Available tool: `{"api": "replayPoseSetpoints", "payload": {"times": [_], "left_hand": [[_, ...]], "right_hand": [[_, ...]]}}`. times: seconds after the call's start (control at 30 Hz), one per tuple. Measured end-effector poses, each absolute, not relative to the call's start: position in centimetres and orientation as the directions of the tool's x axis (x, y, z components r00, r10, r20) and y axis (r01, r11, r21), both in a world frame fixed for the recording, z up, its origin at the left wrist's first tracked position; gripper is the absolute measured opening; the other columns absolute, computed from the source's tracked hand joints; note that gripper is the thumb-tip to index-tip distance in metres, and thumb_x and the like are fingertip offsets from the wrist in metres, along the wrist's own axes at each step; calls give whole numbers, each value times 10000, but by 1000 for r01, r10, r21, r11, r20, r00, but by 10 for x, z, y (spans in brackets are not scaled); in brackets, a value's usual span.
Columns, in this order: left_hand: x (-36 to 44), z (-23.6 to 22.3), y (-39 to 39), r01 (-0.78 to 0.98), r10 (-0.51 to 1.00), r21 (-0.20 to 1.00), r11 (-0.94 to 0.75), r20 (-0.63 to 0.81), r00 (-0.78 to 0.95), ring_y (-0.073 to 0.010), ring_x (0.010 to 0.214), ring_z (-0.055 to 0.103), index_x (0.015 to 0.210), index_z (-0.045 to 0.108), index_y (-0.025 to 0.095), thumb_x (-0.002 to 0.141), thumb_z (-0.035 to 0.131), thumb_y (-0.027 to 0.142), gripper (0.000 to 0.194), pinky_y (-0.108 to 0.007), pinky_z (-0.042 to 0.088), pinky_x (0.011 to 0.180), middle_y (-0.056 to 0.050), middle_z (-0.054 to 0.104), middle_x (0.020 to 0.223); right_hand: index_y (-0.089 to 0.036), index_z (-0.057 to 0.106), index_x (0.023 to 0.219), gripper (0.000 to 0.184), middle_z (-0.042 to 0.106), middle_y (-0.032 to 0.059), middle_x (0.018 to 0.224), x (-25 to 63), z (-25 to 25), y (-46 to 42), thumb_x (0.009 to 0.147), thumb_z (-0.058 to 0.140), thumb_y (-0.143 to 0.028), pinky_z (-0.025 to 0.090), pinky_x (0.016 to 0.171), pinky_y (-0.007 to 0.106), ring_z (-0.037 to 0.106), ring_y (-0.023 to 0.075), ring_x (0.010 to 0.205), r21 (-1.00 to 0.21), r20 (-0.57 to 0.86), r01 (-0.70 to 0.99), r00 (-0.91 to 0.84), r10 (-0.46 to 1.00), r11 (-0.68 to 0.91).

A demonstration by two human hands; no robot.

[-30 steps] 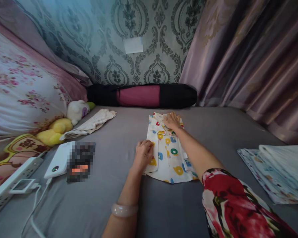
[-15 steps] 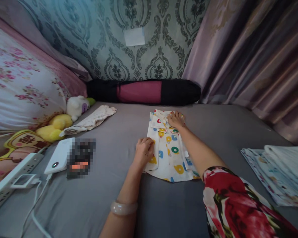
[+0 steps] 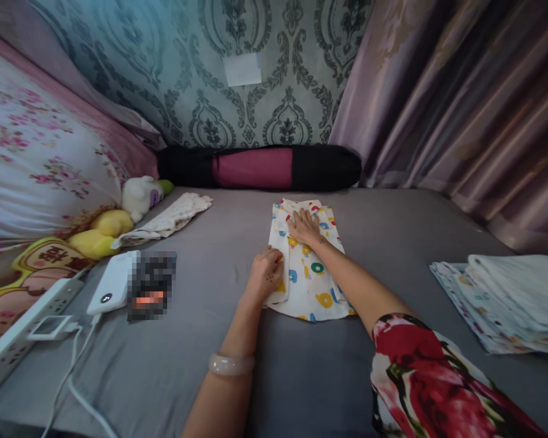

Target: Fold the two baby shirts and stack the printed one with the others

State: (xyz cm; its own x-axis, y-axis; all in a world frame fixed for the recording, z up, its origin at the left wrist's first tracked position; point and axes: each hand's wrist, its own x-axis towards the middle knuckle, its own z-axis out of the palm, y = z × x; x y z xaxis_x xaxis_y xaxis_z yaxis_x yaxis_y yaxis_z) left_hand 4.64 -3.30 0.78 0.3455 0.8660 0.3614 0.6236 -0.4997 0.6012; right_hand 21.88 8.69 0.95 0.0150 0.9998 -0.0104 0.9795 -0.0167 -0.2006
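A small white shirt [image 3: 307, 286] with a yellow, blue, green and red print lies on the grey bed sheet, its sides folded inward. At its left edge, my left hand [image 3: 267, 275] has its fingers curled together on the folded cloth; a pale bangle [image 3: 231, 365] circles that wrist. My right hand [image 3: 304, 227] lies flat on the shirt's upper part with fingers spread. Beneath the palm, part of the folded top is hidden.
Right of the shirt is a stack of folded cloths [image 3: 506, 304]. To the left lie a pale folded garment [image 3: 173, 218], plush toys [image 3: 139, 198], a white power bank [image 3: 114, 283] with cables and a power strip [image 3: 31, 331]. A black and maroon bolster [image 3: 256, 168] lines the wall.
My right hand has slid left across the shirt's top, from its right corner toward the middle. The top folds lie flatter. My left hand stays at the left edge. The view has shifted slightly.
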Motion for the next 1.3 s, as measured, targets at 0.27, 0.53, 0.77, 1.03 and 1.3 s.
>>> {"api": "replayPoseSetpoints", "payload": {"times": [0.27,0.53,0.77,1.03,1.3], "left_hand": [[48,9,-36,661,896,605,-443,300,326,-227,1192,583,943,617,241,823,498,107,216,-454,377,1108,-51,698,1065],[49,10,-36,680,917,615,-399,254,309,-246,1287,516,971,620,241,850,493,127,210,-480,350,1100,-53,691,1142],[50,12,-35,684,920,615,-392,244,308,-235,1198,572,971,630,241,856,488,133,212,-469,353,1089,-53,692,1110],[47,11,-33,686,903,587,-430,269,336,-200,1090,611,935,626,241,858,487,140,189,-401,409,1017,-38,692,1044],[44,7,-31,683,899,587,-435,242,365,-203,1083,607,975,638,232,850,525,180,176,-400,408,1025,-44,681,1108]], "right_hand": [[-153,299,1522,640,192,137,1608,220,14,93,989,181,-488,102,1158,558,131,299,1475,-194,-82,981,12,997,-27],[-155,278,1528,603,158,92,1623,193,16,112,1003,159,-427,40,1181,508,89,246,1488,-185,101,976,-102,990,119],[-124,223,1545,616,168,87,1619,184,6,126,1005,153,-411,55,1188,482,123,219,1485,-189,-57,970,-164,985,151],[-156,205,1553,627,156,55,1625,192,22,113,1008,97,-446,75,1198,431,96,198,1493,-383,-79,917,-155,985,114],[-76,341,1486,574,338,120,1555,253,16,50,947,360,-272,202,1166,293,273,186,1436,-371,125,894,-219,968,250]]}}
